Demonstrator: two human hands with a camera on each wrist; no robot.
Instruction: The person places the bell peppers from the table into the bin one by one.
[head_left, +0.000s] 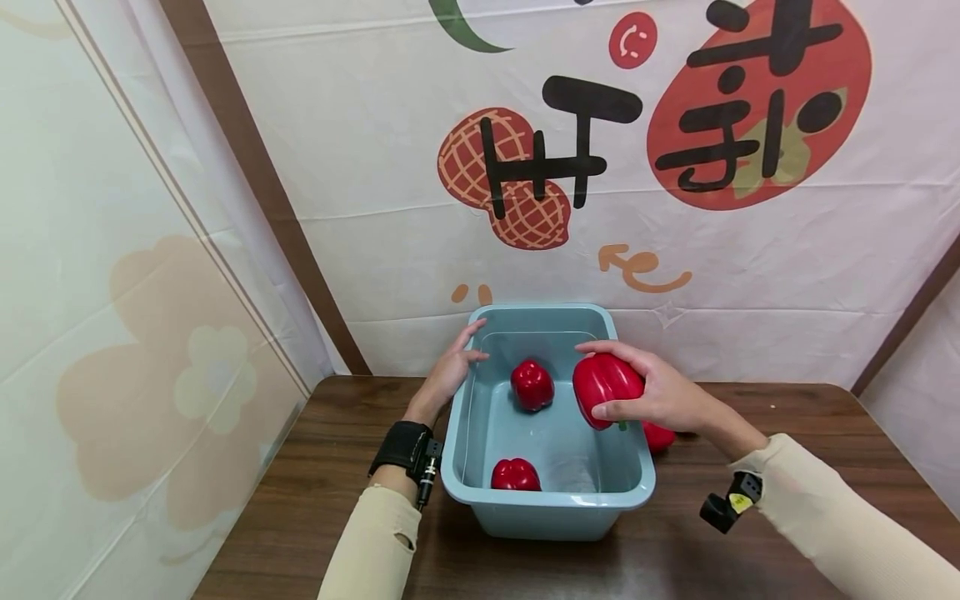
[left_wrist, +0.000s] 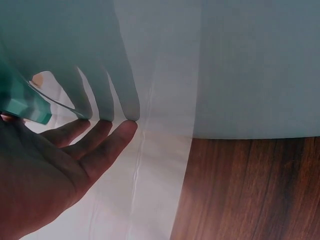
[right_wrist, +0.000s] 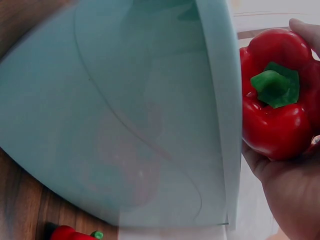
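Note:
A light blue plastic basin (head_left: 555, 498) stands on the table with two red bell peppers inside, one bell pepper (head_left: 532, 385) toward the back and another bell pepper (head_left: 515, 474) by the front wall. My right hand (head_left: 651, 392) grips a third red bell pepper (head_left: 603, 385) over the basin's right rim, fingers on top and thumb below. Its green stem (right_wrist: 275, 85) faces the right wrist camera. My left hand (head_left: 448, 372) rests at the basin's left rim, fingers extended; in the left wrist view its fingertips meet their reflection on the basin's glossy side.
Another red pepper (head_left: 658, 437) lies on the wooden table (head_left: 810, 492) just right of the basin, partly hidden by it. Behind the table hangs a printed white curtain (head_left: 390, 250), with a pale flowered curtain (head_left: 150, 375) at the left.

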